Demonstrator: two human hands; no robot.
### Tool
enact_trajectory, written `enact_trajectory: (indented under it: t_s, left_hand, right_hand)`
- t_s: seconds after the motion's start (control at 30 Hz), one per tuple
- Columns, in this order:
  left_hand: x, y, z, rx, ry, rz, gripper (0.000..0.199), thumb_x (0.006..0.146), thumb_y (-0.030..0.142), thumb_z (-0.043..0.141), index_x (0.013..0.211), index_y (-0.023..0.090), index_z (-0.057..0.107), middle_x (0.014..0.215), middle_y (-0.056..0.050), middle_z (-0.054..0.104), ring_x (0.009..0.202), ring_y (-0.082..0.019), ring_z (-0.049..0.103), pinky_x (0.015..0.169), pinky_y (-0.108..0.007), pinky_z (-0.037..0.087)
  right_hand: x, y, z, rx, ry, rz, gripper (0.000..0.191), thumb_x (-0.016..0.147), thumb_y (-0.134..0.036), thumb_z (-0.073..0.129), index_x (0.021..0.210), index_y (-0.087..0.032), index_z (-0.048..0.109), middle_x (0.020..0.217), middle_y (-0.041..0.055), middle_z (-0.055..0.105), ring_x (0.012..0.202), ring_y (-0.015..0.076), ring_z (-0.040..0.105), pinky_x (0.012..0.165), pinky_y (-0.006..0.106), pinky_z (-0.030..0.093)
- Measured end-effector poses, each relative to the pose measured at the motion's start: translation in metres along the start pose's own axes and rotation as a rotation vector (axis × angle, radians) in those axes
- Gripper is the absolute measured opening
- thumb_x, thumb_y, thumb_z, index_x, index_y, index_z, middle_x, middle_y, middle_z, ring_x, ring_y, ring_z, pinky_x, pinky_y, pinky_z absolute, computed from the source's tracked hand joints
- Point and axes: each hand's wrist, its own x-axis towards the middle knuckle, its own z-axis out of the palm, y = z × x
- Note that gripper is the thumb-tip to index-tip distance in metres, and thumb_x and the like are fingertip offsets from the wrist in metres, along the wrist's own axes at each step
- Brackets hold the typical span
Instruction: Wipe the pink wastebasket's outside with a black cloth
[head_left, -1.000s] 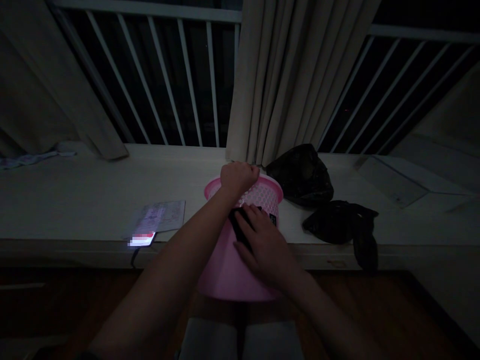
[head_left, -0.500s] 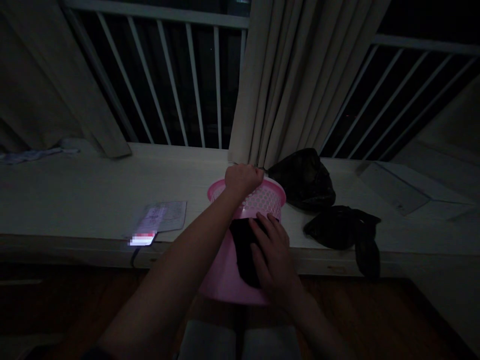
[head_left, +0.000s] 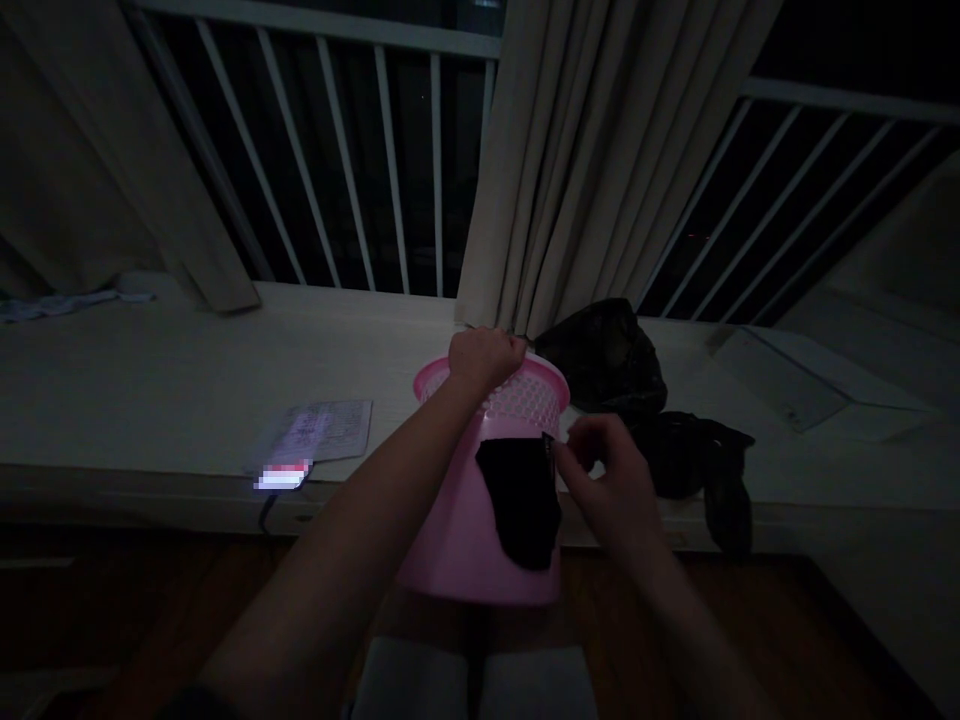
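A pink plastic basket (head_left: 450,540) with a perforated band below its rim is tilted in front of me, over the edge of the white ledge. My left hand (head_left: 486,358) is closed on the far part of its rim; the fingertips are hidden. Against the basket's near side lies a flat piece of black cloth (head_left: 519,500), too dark to make out in detail. At the cloth's upper right corner, my right hand (head_left: 611,470) is closed in a pinch, thumb and forefinger on that corner.
Two black plastic bags (head_left: 611,360) lie on the white ledge (head_left: 187,370) to the right, beside a pale box (head_left: 817,380). Papers (head_left: 330,428) and a lit phone (head_left: 283,476) with a cable lie left. Curtains (head_left: 555,150) and barred windows stand behind.
My right hand has gone from lying spread on the black cloth to pinching its upper right corner. The cloth has shifted right and shows more fully. My left hand stays on the rim.
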Motion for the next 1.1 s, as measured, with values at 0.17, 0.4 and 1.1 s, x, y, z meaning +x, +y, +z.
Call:
enact_trajectory:
  t_s: [0.17, 0.4, 1.1]
  left_hand:
    - [-0.001, -0.002, 0.0, 0.019, -0.002, -0.014, 0.052, 0.092, 0.039, 0.031, 0.098, 0.011, 0.074, 0.093, -0.018, 0.072, 0.091, -0.029, 0.066, 0.078, -0.038, 0.047]
    - [0.0, 0.0, -0.001, 0.018, -0.013, -0.01, 0.053, 0.092, 0.038, 0.029, 0.098, 0.01, 0.073, 0.093, -0.018, 0.072, 0.091, -0.029, 0.066, 0.077, -0.038, 0.047]
    - [0.001, 0.0, 0.002, 0.002, -0.019, -0.009, 0.053, 0.092, 0.041, 0.031, 0.099, 0.01, 0.074, 0.094, -0.018, 0.071, 0.091, -0.027, 0.066, 0.079, -0.038, 0.047]
  right_hand:
    - [-0.021, 0.019, 0.019, -0.089, -0.086, 0.021, 0.032, 0.086, -0.034, 0.059, 0.115, -0.02, 0.057, 0.098, 0.0069, 0.055, 0.084, 0.0193, 0.057, 0.073, 0.035, 0.05]
    - [-0.004, 0.013, 0.008, 0.047, -0.126, 0.094, 0.013, 0.082, -0.029, 0.06, 0.077, -0.021, 0.051, 0.072, -0.0022, 0.052, 0.064, 0.0138, 0.051, 0.058, 0.026, 0.042]
    - [-0.001, -0.029, 0.049, -0.466, -0.248, -0.149, 0.028, 0.091, -0.034, 0.051, 0.069, -0.019, 0.056, 0.066, 0.0014, 0.061, 0.059, 0.0136, 0.052, 0.055, 0.029, 0.022]
